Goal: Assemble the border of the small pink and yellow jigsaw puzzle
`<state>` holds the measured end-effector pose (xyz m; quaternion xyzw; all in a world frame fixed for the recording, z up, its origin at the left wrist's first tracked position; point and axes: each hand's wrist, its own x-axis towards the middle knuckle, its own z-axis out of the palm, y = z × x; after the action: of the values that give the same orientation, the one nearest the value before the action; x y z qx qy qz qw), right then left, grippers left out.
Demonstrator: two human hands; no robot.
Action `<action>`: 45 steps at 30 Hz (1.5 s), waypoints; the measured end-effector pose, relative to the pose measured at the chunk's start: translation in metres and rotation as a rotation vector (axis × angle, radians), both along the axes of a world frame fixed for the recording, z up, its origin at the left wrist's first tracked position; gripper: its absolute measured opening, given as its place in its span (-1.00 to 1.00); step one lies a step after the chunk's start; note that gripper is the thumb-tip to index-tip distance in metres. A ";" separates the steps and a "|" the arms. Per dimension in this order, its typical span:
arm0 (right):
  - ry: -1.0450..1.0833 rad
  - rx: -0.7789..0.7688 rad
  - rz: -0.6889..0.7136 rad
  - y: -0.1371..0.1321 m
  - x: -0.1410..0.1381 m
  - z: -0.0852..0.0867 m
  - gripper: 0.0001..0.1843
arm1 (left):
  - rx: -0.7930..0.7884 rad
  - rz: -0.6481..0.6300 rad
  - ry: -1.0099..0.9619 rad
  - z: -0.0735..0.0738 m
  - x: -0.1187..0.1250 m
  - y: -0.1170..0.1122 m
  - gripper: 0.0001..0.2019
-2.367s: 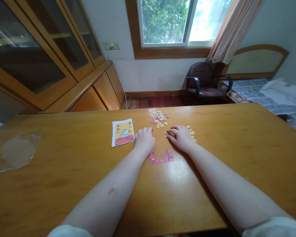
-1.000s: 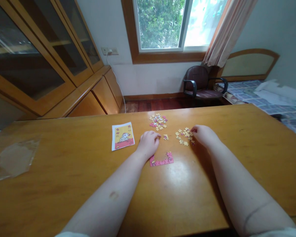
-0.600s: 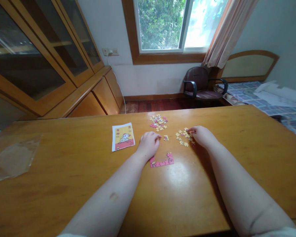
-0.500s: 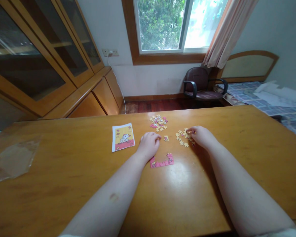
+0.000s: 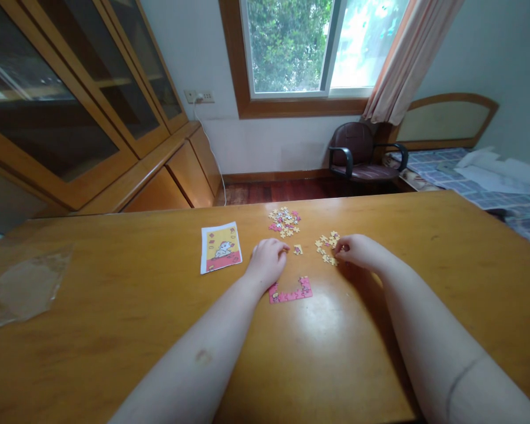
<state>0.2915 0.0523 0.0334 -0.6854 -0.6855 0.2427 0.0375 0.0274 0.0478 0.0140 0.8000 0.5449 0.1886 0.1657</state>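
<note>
My right hand (image 5: pixel 357 249) is at the right edge of a loose group of yellow jigsaw puzzle pieces (image 5: pixel 322 242), thumb and fingertips pinched on a piece that they mostly cover. On the tabletop rests my left hand (image 5: pixel 267 259), fingers loosely bent and apart, with nothing seen in them. Just right of its fingertips lies a small yellow section (image 5: pixel 298 249) with a dark figure. Below is a joined pink border section (image 5: pixel 291 296), U-shaped, its left end partly behind my left wrist. A mixed heap of pink and yellow pieces (image 5: pixel 284 221) lies farther back.
Left of my left hand lies a picture sheet (image 5: pixel 222 248) with a white animal on yellow and pink. A clear plastic bag (image 5: pixel 24 288) is at the far left of the wooden table (image 5: pixel 128 282). Beyond the table stand a cabinet (image 5: pixel 150 159) and an armchair (image 5: pixel 355 150).
My right hand has moved slightly down, toward me, along the right side of the yellow pieces, its fingertips now lower. My left hand stays in place.
</note>
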 end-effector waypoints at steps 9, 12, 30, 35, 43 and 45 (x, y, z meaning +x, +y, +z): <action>-0.145 0.093 -0.180 0.006 0.017 -0.002 -0.76 | 0.002 -0.001 -0.016 0.000 0.000 0.000 -0.75; -0.107 0.067 -0.149 0.006 0.016 -0.002 -0.74 | -0.008 0.003 -0.011 0.001 0.001 -0.001 -0.75; -0.068 0.045 -0.078 0.005 0.011 -0.001 -0.74 | 0.013 -0.011 -0.043 -0.004 0.000 0.001 -0.77; -0.162 0.033 -0.104 0.004 0.012 -0.001 -0.81 | 0.007 -0.009 -0.041 -0.004 0.000 0.000 -0.76; -0.155 -0.039 -0.099 0.003 0.007 -0.003 -0.79 | 0.006 -0.013 -0.041 -0.004 0.000 0.001 -0.76; -0.136 -0.077 -0.083 0.001 0.005 -0.002 -0.79 | 0.006 -0.012 -0.044 -0.004 0.000 0.000 -0.76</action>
<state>0.2967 0.0537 0.0312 -0.7290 -0.6476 0.2202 -0.0255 0.0274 0.0483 0.0100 0.7995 0.5357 0.2068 0.1761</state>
